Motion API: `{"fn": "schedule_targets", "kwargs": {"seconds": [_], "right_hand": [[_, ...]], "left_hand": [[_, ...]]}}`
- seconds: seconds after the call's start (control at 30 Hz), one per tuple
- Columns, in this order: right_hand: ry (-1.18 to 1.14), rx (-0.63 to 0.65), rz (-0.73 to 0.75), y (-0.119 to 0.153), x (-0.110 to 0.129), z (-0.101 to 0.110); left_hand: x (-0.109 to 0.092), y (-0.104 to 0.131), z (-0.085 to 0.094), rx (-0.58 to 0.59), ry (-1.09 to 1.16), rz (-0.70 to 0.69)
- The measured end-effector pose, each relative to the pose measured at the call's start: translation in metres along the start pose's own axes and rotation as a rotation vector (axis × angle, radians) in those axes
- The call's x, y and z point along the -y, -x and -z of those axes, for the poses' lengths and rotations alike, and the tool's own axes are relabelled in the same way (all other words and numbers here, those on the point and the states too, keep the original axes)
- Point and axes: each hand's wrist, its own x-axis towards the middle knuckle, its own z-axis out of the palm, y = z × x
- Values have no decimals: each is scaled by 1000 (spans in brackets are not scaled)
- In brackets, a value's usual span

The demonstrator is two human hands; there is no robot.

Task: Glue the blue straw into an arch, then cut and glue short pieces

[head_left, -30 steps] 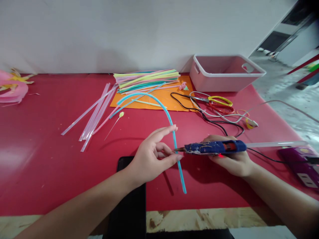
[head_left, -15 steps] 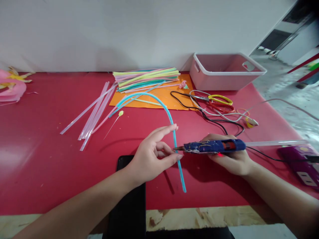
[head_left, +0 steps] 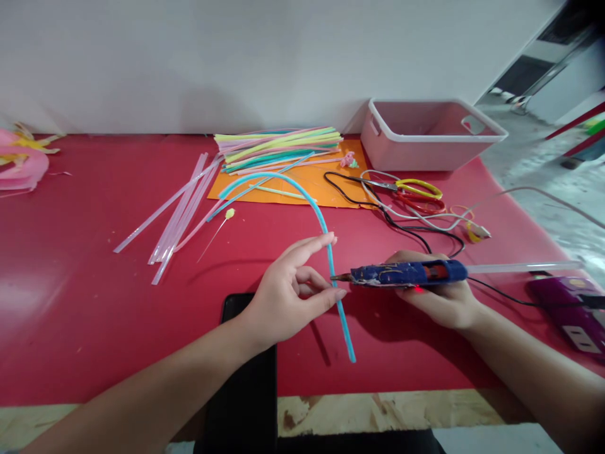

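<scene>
My left hand grips a blue pipe cleaner between its fingers and thumb. The pipe cleaner arches up and to the left, and its straight lower end hangs below the thumb. In my right hand is a dark blue hot glue gun with a small red light on its side. The gun's metal nozzle touches or lies just over the pipe cleaner, between my left fingertips. A clear glue stick sticks out from the gun's back.
Coloured pipe cleaners are piled on orange paper by the wall. Glue sticks and a yellow-tipped stick lie left. Scissors, tangled cables, a pink basket and a purple power strip are right.
Almost nothing differs. The glue gun has shifted very slightly upward, and the pipe cleaner's lower end a touch to the right.
</scene>
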Motion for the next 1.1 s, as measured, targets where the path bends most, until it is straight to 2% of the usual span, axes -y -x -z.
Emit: {"fn": "schedule_targets", "kwargs": {"seconds": [0.17, 0.5, 0.77, 0.9, 1.1], "right_hand": [[16, 17, 5, 1, -1, -1], [-13, -5, -8, 0, -1, 1], [-26, 43, 46, -5, 9, 0], [-2, 56, 84, -4, 5, 0], [16, 0, 112, -3, -1, 2]], "left_hand": [[1, 1, -1, 12, -10, -17], [-3, 0, -2, 12, 7, 39], [-4, 0, -2, 24, -25, 36], [-4, 1, -2, 22, -21, 28], [-1, 1, 0, 37, -4, 37]]}}
